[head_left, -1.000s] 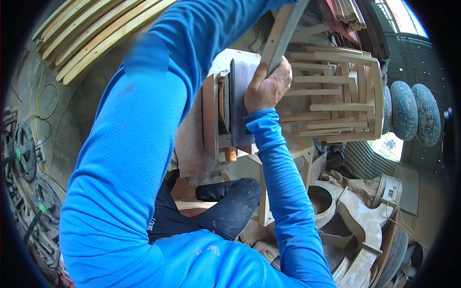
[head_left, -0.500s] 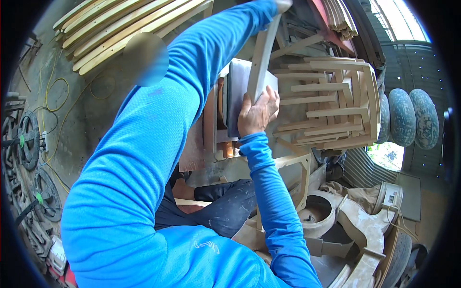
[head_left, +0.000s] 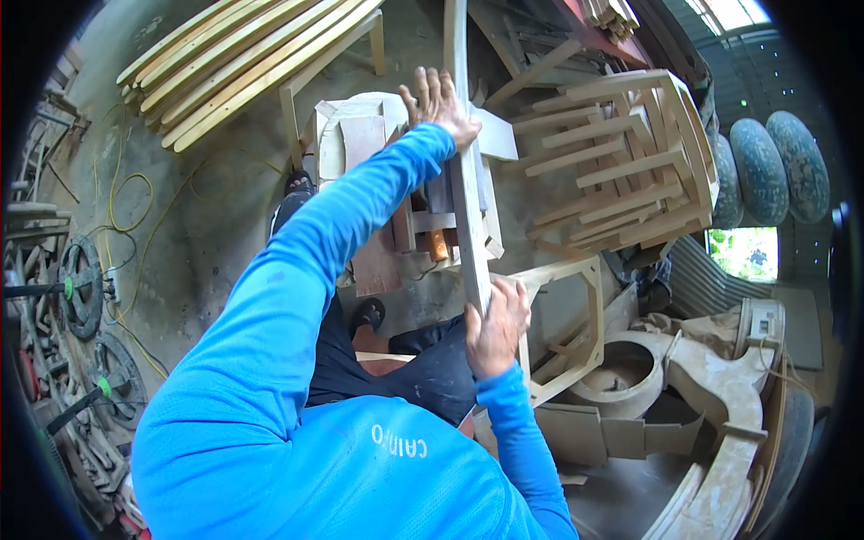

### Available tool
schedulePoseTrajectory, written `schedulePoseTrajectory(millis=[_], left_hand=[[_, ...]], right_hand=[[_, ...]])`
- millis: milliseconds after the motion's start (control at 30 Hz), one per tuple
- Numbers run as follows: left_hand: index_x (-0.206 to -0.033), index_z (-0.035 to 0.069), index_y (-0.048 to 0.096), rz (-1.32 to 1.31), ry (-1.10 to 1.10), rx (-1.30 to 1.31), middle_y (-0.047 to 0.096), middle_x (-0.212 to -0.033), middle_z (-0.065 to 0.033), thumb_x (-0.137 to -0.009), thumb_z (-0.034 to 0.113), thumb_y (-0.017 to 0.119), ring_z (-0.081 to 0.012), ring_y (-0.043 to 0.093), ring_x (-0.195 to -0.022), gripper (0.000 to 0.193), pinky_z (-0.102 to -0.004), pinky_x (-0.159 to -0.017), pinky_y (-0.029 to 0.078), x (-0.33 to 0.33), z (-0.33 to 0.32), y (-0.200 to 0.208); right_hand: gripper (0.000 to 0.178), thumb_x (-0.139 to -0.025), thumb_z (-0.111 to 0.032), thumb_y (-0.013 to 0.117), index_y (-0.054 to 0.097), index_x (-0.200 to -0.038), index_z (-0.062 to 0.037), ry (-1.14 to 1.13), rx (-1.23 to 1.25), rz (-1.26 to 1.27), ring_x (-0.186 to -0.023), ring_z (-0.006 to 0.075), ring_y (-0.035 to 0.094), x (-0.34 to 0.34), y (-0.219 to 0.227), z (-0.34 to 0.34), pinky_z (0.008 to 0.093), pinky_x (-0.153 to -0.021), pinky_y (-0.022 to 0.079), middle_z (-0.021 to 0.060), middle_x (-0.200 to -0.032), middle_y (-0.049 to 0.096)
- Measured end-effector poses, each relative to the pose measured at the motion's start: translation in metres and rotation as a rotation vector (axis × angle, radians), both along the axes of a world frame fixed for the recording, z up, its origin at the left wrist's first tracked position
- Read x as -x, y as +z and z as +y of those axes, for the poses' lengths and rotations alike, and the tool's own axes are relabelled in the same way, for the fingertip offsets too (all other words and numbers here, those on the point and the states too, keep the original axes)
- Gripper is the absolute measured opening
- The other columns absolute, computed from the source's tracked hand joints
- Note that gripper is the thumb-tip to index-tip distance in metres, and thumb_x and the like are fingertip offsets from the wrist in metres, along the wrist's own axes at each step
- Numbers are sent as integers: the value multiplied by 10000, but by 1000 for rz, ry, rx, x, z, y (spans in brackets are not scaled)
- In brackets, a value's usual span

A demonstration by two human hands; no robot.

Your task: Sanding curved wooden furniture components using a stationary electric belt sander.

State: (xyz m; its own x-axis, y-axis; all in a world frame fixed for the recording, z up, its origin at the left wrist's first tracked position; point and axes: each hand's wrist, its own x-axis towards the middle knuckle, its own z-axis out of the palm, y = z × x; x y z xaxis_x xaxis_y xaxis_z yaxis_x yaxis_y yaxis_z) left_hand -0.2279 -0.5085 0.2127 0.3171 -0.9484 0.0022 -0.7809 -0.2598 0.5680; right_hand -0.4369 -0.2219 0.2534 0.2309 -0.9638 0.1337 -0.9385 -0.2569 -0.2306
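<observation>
A long, straight wooden bar [head_left: 468, 207] runs from the top edge of the picture down toward my lap. Its near end is in my right hand [head_left: 499, 328], the thumb on one side and the fingers on the other. Farther up, my left hand [head_left: 441, 112] rests its palm against the bar with the fingers stretched out and spread. Under and beside the bar's middle stands a low machine with a pale wooden top [head_left: 378, 106] and a grey flat plate [head_left: 497, 135]; the bar and my left arm partly hide it.
Long curved slats [head_left: 261, 67] lie stacked at the far left. Assembled wooden frames [head_left: 630, 162] stand at the right, near round grey rolls [head_left: 754, 171]. A dusty machine housing [head_left: 720, 387] is at the near right. Yellow cable [head_left: 112, 193] trails over the floor at left.
The bar has come toward me, and my right hand with it. My left hand has moved from near the bar's far end to a nearer place, and its fingers are now spread.
</observation>
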Motion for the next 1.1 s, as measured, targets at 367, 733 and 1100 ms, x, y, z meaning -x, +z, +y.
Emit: schedulePoseTrajectory(millis=[367,733,1100], left_hand=[[-1593,-10,281,-110,-24,-61,109,-1705,-196,-849,589,569,-334,-162,-1574,998,-658,-1193,-141,-16,29,6],[-1568,50,348,-179,131,261,297,-1632,-177,-863,527,567,-316,96,-1555,879,-593,-1227,32,-72,-103,-40],[-1607,-2,210,245,-131,-92,245,-1672,-191,-935,575,491,-339,187,-1565,929,-473,-1281,94,-123,-154,52]], right_hand=[[449,-752,-110,740,632,-1181,-37,-10,-116,99,-1382,439,387,33,82,82,555,-1124,300,187,-1345,534],[519,-774,-115,719,613,-1274,-23,46,-34,82,-1422,439,353,-24,26,-26,545,-1155,286,191,-1478,469],[527,-798,-145,725,592,-1286,5,35,71,81,-1424,416,357,-73,-17,-121,536,-1162,276,170,-1460,509]])
